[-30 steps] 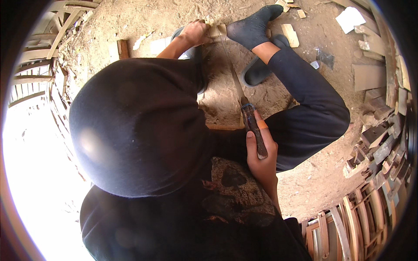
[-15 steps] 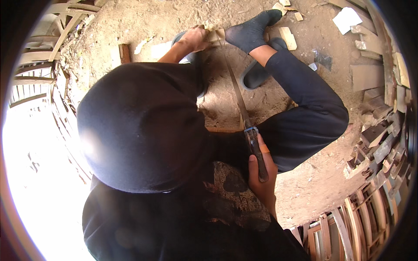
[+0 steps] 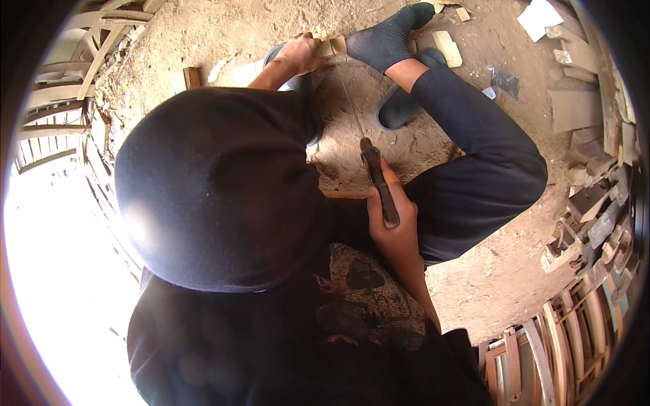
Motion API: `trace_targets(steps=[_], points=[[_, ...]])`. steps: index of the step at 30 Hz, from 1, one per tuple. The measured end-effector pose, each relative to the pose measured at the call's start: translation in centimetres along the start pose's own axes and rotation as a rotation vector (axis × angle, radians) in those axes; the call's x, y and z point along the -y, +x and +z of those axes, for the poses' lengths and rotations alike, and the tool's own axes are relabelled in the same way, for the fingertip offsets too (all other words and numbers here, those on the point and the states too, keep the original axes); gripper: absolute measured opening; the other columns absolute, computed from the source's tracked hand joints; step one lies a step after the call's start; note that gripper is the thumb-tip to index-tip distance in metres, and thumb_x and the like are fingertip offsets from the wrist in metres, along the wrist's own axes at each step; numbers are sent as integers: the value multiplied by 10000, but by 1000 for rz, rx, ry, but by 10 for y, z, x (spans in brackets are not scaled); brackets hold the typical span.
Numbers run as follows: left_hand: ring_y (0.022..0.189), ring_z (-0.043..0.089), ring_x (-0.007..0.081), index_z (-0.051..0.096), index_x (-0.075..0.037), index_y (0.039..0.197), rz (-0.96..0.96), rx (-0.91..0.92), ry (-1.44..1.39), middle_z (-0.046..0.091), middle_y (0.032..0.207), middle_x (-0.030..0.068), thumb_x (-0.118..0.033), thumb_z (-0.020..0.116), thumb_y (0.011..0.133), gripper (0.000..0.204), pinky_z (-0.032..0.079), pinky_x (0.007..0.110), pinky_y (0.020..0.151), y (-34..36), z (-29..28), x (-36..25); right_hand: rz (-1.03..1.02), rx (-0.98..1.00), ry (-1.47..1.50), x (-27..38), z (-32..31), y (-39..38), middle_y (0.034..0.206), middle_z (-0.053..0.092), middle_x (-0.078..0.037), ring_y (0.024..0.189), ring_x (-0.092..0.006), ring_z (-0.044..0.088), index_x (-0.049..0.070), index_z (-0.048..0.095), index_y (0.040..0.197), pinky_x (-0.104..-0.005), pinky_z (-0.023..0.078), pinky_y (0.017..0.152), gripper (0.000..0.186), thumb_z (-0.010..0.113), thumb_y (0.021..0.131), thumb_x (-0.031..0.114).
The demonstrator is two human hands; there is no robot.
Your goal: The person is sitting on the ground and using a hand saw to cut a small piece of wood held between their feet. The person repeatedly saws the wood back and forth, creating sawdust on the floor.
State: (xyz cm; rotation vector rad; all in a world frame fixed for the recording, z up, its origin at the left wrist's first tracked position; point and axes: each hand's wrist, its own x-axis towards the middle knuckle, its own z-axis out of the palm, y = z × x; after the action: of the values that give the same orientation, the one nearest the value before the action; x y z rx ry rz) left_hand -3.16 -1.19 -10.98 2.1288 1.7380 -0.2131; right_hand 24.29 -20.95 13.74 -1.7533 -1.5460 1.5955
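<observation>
Nearest is the dark hood (image 3: 217,189), with the black shirt (image 3: 271,345) below it. Beyond, the right hand (image 3: 395,220) is wrapped around the handle of a saw (image 3: 380,186), thumb along one side. The thin blade runs forward over the ground (image 3: 433,152), its far end meeting the wood (image 3: 333,49) close to the socked foot (image 3: 379,44).

The left hand (image 3: 298,54) is closed over the wood, which lies between it and the foot; the foot seems to brace the other end.

As for progress, the saw is placed at the wood and both ends look steadied, so the setting-up appears done. No piece is seen parted there, so the cut is probably unfinished; its depth is too small to tell.

Past the foot, a pale offcut (image 3: 447,49) lies on the ground, but whether it came from this wood cannot be told
</observation>
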Motion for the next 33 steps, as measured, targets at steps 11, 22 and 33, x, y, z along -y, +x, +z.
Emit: trace_targets(steps=[11, 22, 33], points=[[1070, 590, 327, 595, -20, 1146, 10, 9, 26, 602, 1120, 203, -472, 642, 838, 550, 466, 399, 966, -2, -6, -3, -123, -86, 65, -11, 13, 16, 950, 658, -245, 850, -357, 689, -5, 461, 1348, -336, 521, 674, 454, 556, 913, 85], [1044, 608, 339, 641, -26, 1076, 46, 66, -32, 630, 1083, 202, -447, 705, 783, 517, 479, 415, 942, 6, -1, 15, -143, -63, 35, -19, 19, 10, 1020, 651, -243, 892, -359, 680, -6, 461, 1348, -364, 525, 723, 458, 551, 916, 117], [1010, 633, 310, 658, -72, 1079, -57, -78, -115, 650, 1072, 166, -440, 760, 743, 509, 518, 407, 895, 2, -6, 0, -146, -98, 98, -16, 10, -4, 960, 641, -253, 800, -267, 709, -24, 478, 1320, -297, 514, 655, 435, 561, 903, 67]])
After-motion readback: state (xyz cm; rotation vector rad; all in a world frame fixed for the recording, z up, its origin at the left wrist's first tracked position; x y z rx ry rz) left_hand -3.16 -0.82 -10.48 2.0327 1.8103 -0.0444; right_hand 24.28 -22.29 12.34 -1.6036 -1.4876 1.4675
